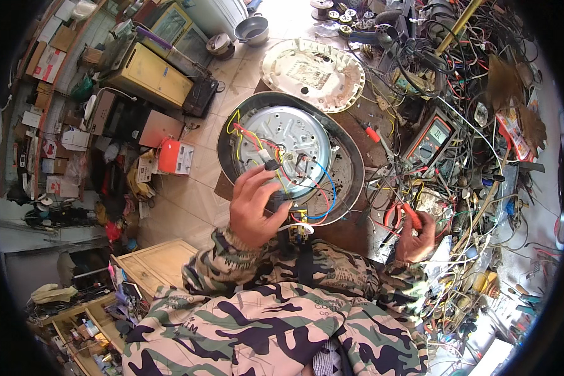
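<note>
Appliance housing (227,141): sitting open on the brown worktop (341,235). Curling the left hand (250,207) by the black connector (271,164), unclear if gripping, grasping a red-handled tool (412,216) in the right hand (417,240); ideally keeping those thin wires (334,191) slack tbh.

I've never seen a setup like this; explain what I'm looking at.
There is no robot here, just a person's bare hands. One picture, taken by a fisheye camera on the head, looks down, so edges bend near its rim. An opened oval dark housing holds a round silver metal pan and loose colored wires. Beyond it lies a whitish oval cover; to the right are a multimeter and tangled cables. The right hand holds a tool with an orange-red handle. The left hand's fingertips are at a small black part; whether gripped is unclear.
</note>
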{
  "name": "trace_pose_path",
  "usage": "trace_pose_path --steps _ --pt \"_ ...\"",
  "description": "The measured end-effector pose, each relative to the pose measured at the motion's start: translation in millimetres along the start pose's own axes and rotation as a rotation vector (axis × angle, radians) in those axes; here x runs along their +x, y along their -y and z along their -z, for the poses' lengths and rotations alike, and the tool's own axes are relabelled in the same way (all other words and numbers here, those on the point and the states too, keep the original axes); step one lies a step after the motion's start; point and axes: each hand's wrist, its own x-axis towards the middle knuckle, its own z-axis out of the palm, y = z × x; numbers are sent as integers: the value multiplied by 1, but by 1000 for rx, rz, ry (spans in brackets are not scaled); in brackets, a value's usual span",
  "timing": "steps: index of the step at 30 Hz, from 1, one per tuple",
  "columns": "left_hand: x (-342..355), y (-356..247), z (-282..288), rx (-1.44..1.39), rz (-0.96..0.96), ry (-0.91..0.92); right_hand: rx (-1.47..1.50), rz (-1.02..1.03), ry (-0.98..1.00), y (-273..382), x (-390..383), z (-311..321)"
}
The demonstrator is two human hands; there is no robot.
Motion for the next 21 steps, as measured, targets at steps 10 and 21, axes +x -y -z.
trace_pose_path --steps 10,21 --pt "46 32 -33 149 -159 290 357 420 118 165 25 18" --pt "43 43 -39 33 -103 320 256 438 279 198 29 -4"
